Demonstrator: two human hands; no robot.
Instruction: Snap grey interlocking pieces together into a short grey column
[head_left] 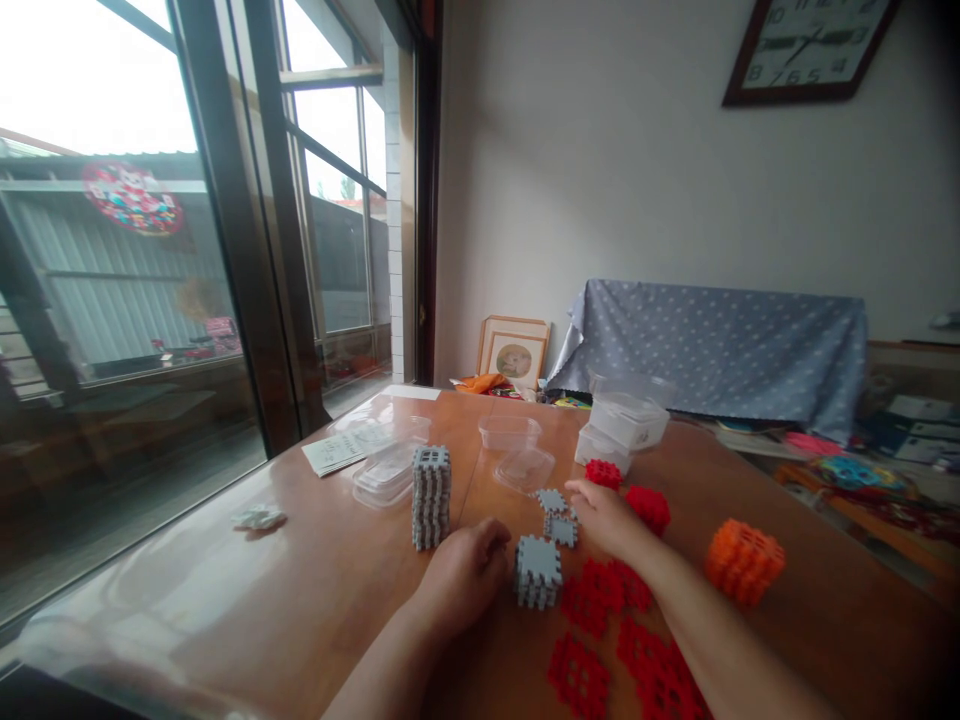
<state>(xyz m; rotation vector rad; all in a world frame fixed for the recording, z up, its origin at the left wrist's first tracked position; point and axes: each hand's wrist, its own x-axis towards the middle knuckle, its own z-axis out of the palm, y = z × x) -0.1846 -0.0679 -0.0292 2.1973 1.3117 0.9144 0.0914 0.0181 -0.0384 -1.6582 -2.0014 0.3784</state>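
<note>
Flat red tiles (600,640) lie nearest; the curled, empty left hand (465,572) steadies beside a grey cube (538,572), while the right hand (609,517) pinches loose grey tiles (559,517) for picking

Two bare forearms in view, entering from below the grey cube (538,572). No sleeves, no gloves. Left hand (466,572) just left of the cube: no rings, no watch, no wristband. Right hand (609,518) up-right of the cube: same, wrist bare. Fingernails too blurred to judge.
</note>
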